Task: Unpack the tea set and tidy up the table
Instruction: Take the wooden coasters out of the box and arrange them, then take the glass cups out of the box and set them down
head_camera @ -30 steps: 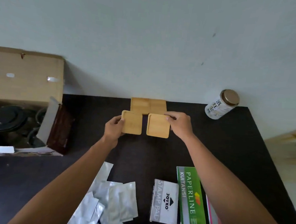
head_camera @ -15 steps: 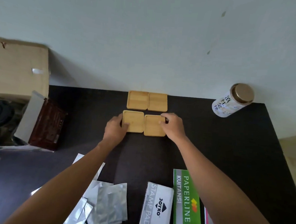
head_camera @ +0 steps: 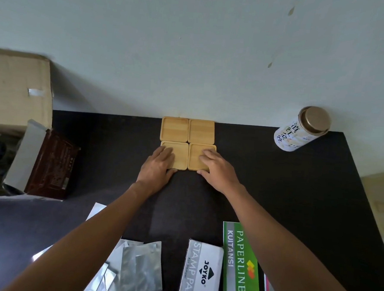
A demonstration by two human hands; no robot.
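Now | left hand [head_camera: 158,165] flat on near-left coaster [head_camera: 179,154] | right hand [head_camera: 216,168] flat on near-right coaster [head_camera: 195,159]

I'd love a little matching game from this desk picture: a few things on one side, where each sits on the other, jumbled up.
Things:
1. white cylindrical tea tin with bronze lid
2. four square bamboo coasters
3. open brown cardboard box
4. white Joyko stamp pad box

Places:
A. near edge, beside the green receipt book
B. far right corner of the black table
C. left end
D. middle, against the wall

Pairs: 1-B, 2-D, 3-C, 4-A
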